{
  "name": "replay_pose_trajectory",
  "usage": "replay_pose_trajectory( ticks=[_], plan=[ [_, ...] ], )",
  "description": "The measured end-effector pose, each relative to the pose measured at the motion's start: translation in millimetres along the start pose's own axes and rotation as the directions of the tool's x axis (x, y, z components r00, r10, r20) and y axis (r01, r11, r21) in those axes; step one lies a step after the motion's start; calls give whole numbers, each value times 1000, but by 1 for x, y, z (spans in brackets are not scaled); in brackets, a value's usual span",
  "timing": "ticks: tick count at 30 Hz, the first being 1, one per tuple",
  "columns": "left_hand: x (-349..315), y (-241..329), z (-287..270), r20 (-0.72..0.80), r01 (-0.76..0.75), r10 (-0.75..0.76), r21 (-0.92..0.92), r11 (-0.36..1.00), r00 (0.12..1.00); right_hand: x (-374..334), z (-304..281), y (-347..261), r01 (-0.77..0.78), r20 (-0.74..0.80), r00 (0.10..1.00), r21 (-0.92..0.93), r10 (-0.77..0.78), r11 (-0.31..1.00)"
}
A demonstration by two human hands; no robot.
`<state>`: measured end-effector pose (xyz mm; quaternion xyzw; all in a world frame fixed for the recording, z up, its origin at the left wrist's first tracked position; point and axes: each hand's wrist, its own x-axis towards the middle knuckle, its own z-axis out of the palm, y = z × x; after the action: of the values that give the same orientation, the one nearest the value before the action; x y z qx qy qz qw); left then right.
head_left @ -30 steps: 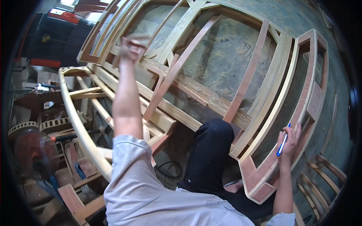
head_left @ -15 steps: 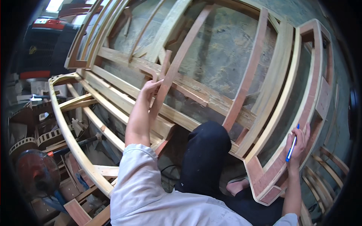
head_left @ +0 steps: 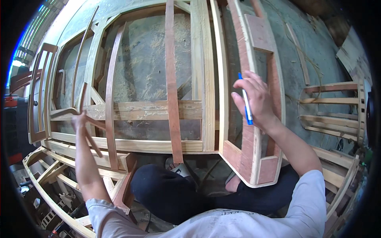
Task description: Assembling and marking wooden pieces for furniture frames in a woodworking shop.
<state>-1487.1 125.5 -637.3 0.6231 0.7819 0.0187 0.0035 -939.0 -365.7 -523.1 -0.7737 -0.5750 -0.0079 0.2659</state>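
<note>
Out to my left, my left hand (head_left: pixel 79 119), a little blurred, grips thin reddish-brown wooden strips (head_left: pixel 82 96) that cross one another above the large frame. One of them has a bent end; how many I hold, I cannot tell. A blue-and-white pen (head_left: pixel 248 107) sits in my right hand (head_left: pixel 256 95), tucked by the palm while the thumb and fingers spread. That hand hovers at or touches the narrow plywood-edged frame (head_left: pixel 248 158) standing by my right knee. Loose reddish slats (head_left: pixel 170 79) lie across the large pale wooden frame (head_left: pixel 156 146).
A curved pale wooden frame (head_left: pixel 65 212) stands at lower left, beside a slatted end piece (head_left: pixel 37 95). More slatted wooden parts (head_left: pixel 333 111) lie on the floor at right. My bent knee (head_left: pixel 158 190) is close to the large frame's near edge.
My view has turned to the right. The left hand has lifted wooden strips away from the slat it was beside, moving left. My right hand has moved farther along the narrow frame, still with the pen.
</note>
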Motion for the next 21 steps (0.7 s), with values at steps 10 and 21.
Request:
replay_pose_trajectory(
  ticks=[10, 21],
  plan=[
    [-274, 244, -202, -66, -893, 914, -252, 372, 399, 41, -47, -40, 320, -318, 879, -158, -355, 934],
    [-384, 305, -177, -74, -722, 940, -661, 204, 333, 45, -66, 7, 231, -60, 973, 194, -224, 953]
  ],
)
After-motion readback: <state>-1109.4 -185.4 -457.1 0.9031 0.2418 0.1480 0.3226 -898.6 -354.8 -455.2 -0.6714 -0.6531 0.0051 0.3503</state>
